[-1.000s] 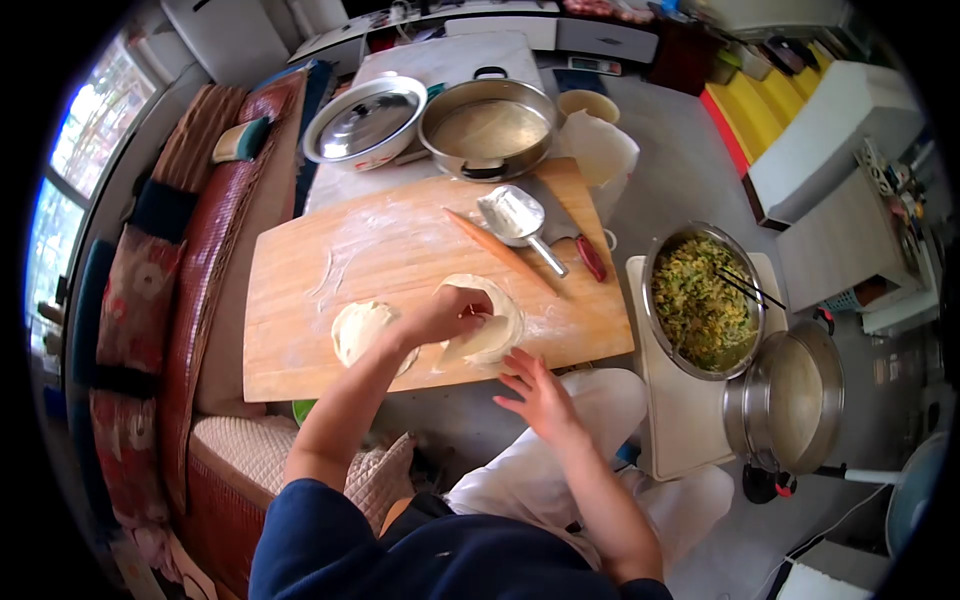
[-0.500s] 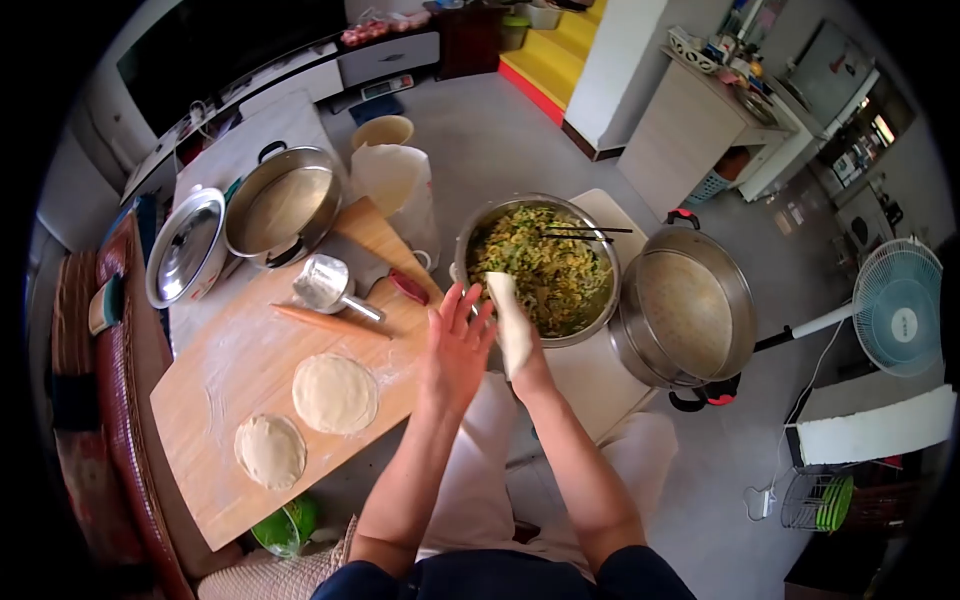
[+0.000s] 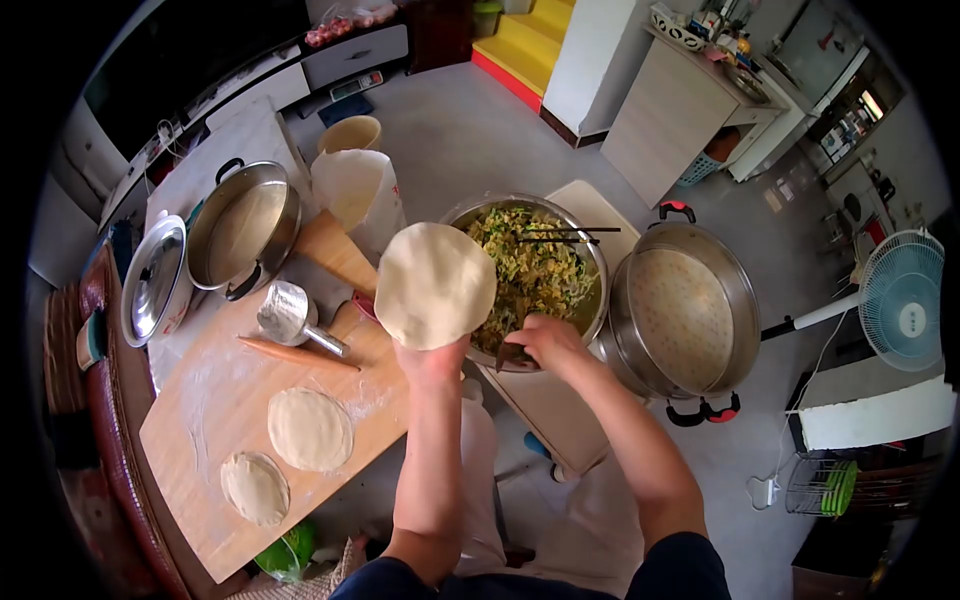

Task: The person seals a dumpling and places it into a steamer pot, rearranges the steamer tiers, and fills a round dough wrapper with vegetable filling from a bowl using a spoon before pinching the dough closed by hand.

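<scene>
A round, flat dough wrapper [image 3: 437, 285] lies spread over my left hand [image 3: 436, 362], which holds it from below and is mostly hidden by it. My right hand [image 3: 552, 342] is closed at the near rim of a steel bowl [image 3: 603, 300]. In its fingers is a brown utensil [image 3: 512, 354], only partly visible, its kind unclear. Chopped green and yellow filling [image 3: 540, 270] fills the bowl, and dark chopsticks [image 3: 570, 235] rest across it. Two more dough rounds, a larger one [image 3: 310, 428] and a smaller one [image 3: 255, 488], lie on the wooden board.
On the floured wooden board [image 3: 200, 440] are a rolling pin [image 3: 298, 353] and a metal scoop [image 3: 285, 312]. Left of it stand a steel pot [image 3: 245, 220] and a lidded basin [image 3: 158, 280]. A large steamer pot [image 3: 685, 320] and a fan [image 3: 905, 300] are at the right.
My left hand has turned palm up with the dough wrapper now lying flat on it, slightly further left. My right hand has let go of the wrapper and moved to the bowl's near rim.
</scene>
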`<state>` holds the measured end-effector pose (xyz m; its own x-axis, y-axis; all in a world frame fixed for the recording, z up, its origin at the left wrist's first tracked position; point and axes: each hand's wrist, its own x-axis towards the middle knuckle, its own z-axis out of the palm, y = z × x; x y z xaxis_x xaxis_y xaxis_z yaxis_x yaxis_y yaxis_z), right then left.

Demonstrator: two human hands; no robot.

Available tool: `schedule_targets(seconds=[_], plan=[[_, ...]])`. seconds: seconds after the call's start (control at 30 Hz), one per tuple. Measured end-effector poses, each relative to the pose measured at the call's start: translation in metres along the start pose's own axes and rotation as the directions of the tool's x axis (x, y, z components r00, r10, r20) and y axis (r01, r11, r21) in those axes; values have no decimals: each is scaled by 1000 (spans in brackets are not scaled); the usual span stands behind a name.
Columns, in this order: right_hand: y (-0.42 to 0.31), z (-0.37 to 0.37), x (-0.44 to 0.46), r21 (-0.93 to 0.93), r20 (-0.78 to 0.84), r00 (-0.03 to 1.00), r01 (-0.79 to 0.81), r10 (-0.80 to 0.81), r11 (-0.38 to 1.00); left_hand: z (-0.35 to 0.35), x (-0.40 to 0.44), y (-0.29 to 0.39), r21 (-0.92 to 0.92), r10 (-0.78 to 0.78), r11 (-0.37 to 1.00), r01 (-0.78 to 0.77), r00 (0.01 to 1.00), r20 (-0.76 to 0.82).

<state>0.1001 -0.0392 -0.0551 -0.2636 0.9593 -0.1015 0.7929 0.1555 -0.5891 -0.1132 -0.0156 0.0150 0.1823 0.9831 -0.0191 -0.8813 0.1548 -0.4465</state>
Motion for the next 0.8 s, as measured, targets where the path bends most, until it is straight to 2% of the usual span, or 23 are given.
schedule_targets(seconds=[0.07, 0.1, 0.13, 0.2, 0.23, 0.3, 0.4, 0.5, 0.57, 0.6, 0.63, 0.7, 0.77, 0.8], plan=[[9, 10, 9, -75, 1, 987, 159, -160, 984, -4, 0, -2, 94, 67, 994, -62, 997, -46], [-1, 2, 9, -180, -1, 950, 307, -312, 935, 1, -4, -5, 142, 106, 985, -95, 992, -73], [-7, 1, 10, -139, -36, 944, 320, -328, 937, 7, -8, -5, 136, 19, 991, -15, 1000, -24], [-20, 0, 14, -59, -106, 928, 352, -356, 934, 5, -4, 2, 248, 39, 968, -30, 999, -35], [-22, 0, 18, -77, -72, 922, 375, -381, 924, 4, -2, 5, 302, 49, 953, -35, 998, -39], [-23, 0, 25, -113, -4, 905, 422, -425, 900, -6, 2, 11, 279, 38, 960, -26, 999, -35], [-15, 18, 36, -287, 38, 871, 478, -489, 830, -21, 7, 23, 242, 72, 969, -45, 992, -102], [-15, 20, 39, -326, -42, 844, 495, -535, 806, -25, 13, 33, 234, 95, 970, -68, 990, -106], [-15, 4, 33, -293, -251, 836, 415, -489, 861, -27, 15, 38, 249, 67, 967, -48, 995, -69], [-11, -3, 30, -252, -319, 858, 332, -402, 909, -28, 16, 39, 231, 64, 972, -43, 994, -85], [-2, -6, 33, -114, -376, 886, 246, -271, 963, -31, 18, 40, 212, 58, 977, -36, 993, -101], [6, -23, 19, 80, -565, 819, 172, -97, 982, -36, 23, 41, 178, 51, 984, -29, 991, -120], [13, -31, 6, 401, -381, 894, -70, 236, 913, -42, 27, 43, 149, 51, 988, -32, 991, -124], [12, -32, 2, 502, -335, 889, -111, 311, 858, -43, 28, 43, 183, 52, 983, -31, 993, -110]])
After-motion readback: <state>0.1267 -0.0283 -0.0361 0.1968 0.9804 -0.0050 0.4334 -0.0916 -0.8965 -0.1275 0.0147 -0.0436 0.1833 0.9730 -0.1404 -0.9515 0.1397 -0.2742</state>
